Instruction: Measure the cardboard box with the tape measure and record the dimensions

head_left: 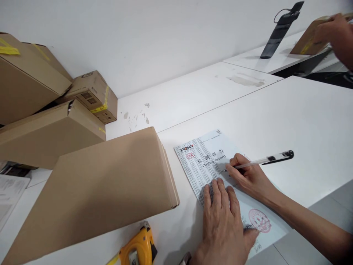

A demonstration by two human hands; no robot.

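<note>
A pale blue printed report (220, 143) titled "Testing Report" lies on the white table, with rows of small handwriting and a red round stamp near its lower end. Resting flat on its lower left part is my left hand (223, 224), fingers stretched out. My right hand (248, 176) pinches a clear pen with a black cap (267, 160) on its back end. The pen's tip meets the paper just below the title, partly hidden by the fingers.
Left of the report stands a large cardboard box (110, 191), with a yellow tape measure (139, 246) in front. More taped boxes (93, 92) are stacked at the far left. A dark bottle (278, 35) stands at the back right, near another person's hand (335, 35) on a box.
</note>
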